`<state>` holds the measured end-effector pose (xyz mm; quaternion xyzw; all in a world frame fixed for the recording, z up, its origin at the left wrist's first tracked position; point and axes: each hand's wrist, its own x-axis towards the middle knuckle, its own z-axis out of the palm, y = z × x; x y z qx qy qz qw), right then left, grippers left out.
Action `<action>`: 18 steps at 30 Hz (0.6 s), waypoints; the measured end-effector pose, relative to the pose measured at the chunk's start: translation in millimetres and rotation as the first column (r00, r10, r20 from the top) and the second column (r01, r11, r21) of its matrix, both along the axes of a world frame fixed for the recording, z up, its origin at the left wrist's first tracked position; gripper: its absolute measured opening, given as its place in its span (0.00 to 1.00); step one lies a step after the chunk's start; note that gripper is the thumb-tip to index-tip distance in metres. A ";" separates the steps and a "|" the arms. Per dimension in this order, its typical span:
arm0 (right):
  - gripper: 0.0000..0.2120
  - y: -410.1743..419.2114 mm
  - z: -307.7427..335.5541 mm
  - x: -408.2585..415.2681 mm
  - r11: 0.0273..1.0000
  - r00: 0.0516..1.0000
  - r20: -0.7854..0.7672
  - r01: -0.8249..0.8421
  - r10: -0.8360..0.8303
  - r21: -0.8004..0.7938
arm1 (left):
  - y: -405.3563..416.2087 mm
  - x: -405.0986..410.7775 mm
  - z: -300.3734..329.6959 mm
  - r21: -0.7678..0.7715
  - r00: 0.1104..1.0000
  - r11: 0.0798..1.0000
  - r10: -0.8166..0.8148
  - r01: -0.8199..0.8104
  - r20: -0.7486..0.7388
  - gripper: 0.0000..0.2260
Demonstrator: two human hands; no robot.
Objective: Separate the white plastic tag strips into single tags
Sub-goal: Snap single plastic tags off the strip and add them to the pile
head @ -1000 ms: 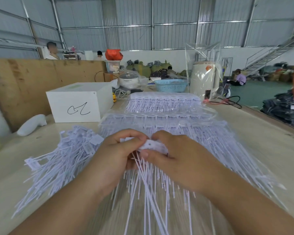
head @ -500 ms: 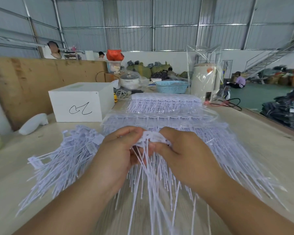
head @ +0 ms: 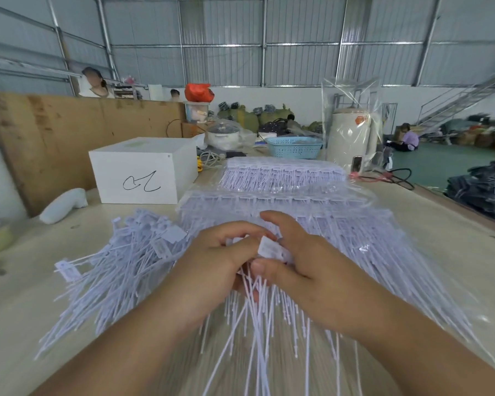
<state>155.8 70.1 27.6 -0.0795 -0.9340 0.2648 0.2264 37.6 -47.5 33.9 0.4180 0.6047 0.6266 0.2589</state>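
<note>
Over the pale wooden worktop [head: 440,252], the left hand [head: 212,267] grips a bunch of white plastic tag strips [head: 257,315]; the right hand [head: 306,264] pinches one white rectangular tag head [head: 267,247].

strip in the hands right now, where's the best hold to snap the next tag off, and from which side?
Probably the flat rectangular heads, not the tails. On the tag strip, the left hand and right hand pinch neighbouring heads from opposite sides. The heads are the only broad, stiff faces; the thin tails hang loose and would flex.
</note>
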 end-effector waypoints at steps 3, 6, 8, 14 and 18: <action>0.31 -2.5 0.3 -0.3 1.000 0.998 0.054 0.011 -0.012 0.009 | 0.3 -1.9 -1.5 -0.021 1.000 1.000 -0.021 0.021 0.019 0.09; 0.30 -6.7 0.0 -0.6 0.997 0.994 0.106 0.034 -0.042 0.068 | -0.2 -2.3 -3.6 -0.012 0.996 0.998 -0.062 0.063 0.057 0.11; 0.31 -10.0 -0.8 0.3 0.995 0.990 0.123 0.055 -0.065 0.078 | -1.4 -1.4 -3.0 -0.019 0.997 0.996 -0.083 0.083 0.010 0.12; 0.25 -3.1 3.9 2.2 0.998 0.994 0.089 0.057 -0.059 0.021 | 2.6 -3.4 -2.7 0.063 0.999 0.998 0.020 -0.022 0.031 0.05; 0.12 5.8 9.5 7.0 0.997 0.998 0.020 0.062 -0.061 -0.051 | -0.4 -6.2 3.2 0.103 0.986 0.992 0.056 -0.072 0.155 0.05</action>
